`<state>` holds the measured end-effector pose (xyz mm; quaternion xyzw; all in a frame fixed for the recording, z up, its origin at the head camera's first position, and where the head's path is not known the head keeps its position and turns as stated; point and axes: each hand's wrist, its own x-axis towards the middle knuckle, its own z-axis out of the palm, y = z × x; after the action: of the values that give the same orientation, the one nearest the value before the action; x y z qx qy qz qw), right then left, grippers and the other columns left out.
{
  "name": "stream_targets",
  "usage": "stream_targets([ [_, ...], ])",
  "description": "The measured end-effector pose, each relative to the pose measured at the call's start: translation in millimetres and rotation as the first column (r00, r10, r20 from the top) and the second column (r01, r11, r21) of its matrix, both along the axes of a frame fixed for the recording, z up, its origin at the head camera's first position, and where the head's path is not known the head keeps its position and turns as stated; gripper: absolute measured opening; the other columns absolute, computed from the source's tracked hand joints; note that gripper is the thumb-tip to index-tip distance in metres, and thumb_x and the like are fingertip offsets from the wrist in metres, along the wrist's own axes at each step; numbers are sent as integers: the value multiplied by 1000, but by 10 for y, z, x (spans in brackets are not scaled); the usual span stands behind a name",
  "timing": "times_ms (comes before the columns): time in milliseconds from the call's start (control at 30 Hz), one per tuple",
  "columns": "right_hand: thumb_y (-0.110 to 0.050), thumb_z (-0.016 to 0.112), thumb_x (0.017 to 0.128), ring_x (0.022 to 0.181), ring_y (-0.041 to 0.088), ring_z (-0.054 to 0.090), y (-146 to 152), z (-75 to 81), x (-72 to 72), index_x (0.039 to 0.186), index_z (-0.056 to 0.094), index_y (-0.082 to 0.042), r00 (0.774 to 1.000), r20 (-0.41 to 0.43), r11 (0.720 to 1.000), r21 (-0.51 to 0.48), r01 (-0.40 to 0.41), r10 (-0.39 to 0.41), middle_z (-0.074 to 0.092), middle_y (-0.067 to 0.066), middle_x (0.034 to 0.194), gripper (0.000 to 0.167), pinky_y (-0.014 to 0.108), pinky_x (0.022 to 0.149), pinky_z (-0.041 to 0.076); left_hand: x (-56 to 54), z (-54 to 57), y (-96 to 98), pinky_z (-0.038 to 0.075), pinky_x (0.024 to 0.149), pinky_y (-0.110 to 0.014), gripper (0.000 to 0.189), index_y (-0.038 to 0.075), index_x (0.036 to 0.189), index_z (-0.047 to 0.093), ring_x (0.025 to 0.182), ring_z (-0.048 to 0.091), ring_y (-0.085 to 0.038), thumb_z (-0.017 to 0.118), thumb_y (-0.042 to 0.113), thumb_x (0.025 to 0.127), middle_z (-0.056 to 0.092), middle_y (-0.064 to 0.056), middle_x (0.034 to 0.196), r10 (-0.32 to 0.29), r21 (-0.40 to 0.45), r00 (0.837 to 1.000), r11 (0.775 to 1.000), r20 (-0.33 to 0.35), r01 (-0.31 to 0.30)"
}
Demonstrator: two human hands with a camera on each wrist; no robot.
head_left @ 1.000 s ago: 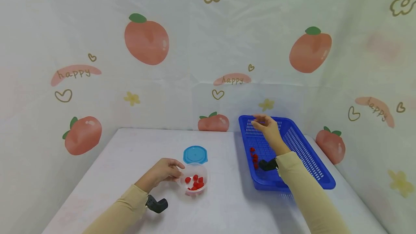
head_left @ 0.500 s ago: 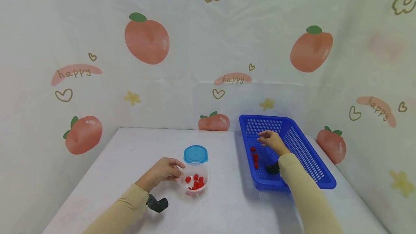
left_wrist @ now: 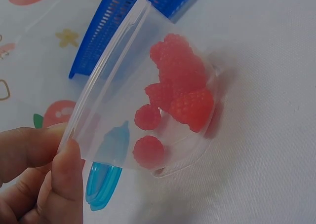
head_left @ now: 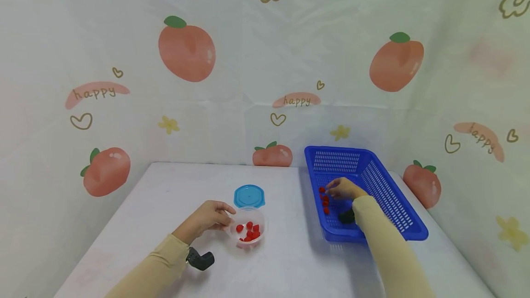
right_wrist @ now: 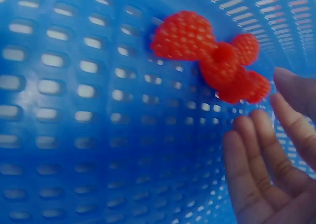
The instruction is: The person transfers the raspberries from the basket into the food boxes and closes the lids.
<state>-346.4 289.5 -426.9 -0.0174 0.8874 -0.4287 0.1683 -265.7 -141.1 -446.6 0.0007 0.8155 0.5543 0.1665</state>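
My left hand (head_left: pixel 209 216) pinches the rim of a clear plastic tub (left_wrist: pixel 118 110) between thumb and fingers. Several raspberries (left_wrist: pixel 180 71) lie at the bottom of the tub, which stands on the table. Inside the blue basket (head_left: pixel 383 187), my right hand (head_left: pixel 342 189) reaches down with fingers slightly bent and holding nothing. Just beyond its fingertips, more raspberries (right_wrist: pixel 185 36) sit in a cluster along the basket's left side. In the right wrist view a small gap shows between the fingers and the nearest berries.
Behind the tub a blue lid (head_left: pixel 249 196) lies flat on the white table (head_left: pixel 198 180). The basket's tall slotted walls surround the right hand. A patterned curtain (head_left: pixel 232 59) hangs behind the table.
My right hand has come down from the basket's far rim to its floor beside the raspberries. The left hand and the tub have stayed put.
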Motion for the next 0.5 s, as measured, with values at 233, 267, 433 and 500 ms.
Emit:
stream_targets([
  [233, -4, 64, 88, 92, 23, 63, -65, -42, 0, 104, 64, 9, 999, 44, 990, 136, -35, 29, 67, 15, 98, 21, 39, 84, 57, -11, 4, -7, 59, 67, -29, 25, 1, 107, 66, 66, 62, -19, 70, 5, 83, 65, -9, 78, 0, 1, 1000, 1000, 15, 0],
  [267, -4, 65, 88, 91, 24, 64, -63, -51, -12, 103, 64, 9, 998, 46, 989, 141, -42, 36, 67, 15, 98, 19, 39, 83, 57, -11, 3, -8, 59, 67, -29, 25, 1, 107, 66, 66, 62, -19, 70, 5, 83, 65, -9, 78, -2, 0, 1000, 1000, 14, 2],
  [433, -8, 68, 87, 83, 19, 63, -17, -109, -90, 91, 68, 0, 995, 66, 986, 138, -89, 80, 68, 10, 88, 9, 34, 77, 58, -8, 0, -5, 58, 66, -29, 25, 0, 106, 66, 64, 61, -18, 70, 3, 82, 64, -8, 76, -5, 9, 1000, 1000, 11, 5],
  [500, -8, 67, 87, 81, 18, 63, -13, -115, -96, 90, 68, 0, 994, 65, 984, 148, -95, 86, 68, 9, 87, 8, 34, 76, 58, -4, 2, -2, 58, 66, -29, 25, 0, 106, 66, 64, 61, -18, 71, 3, 81, 64, -8, 75, -8, 10, 1000, 1000, 6, 8],
])
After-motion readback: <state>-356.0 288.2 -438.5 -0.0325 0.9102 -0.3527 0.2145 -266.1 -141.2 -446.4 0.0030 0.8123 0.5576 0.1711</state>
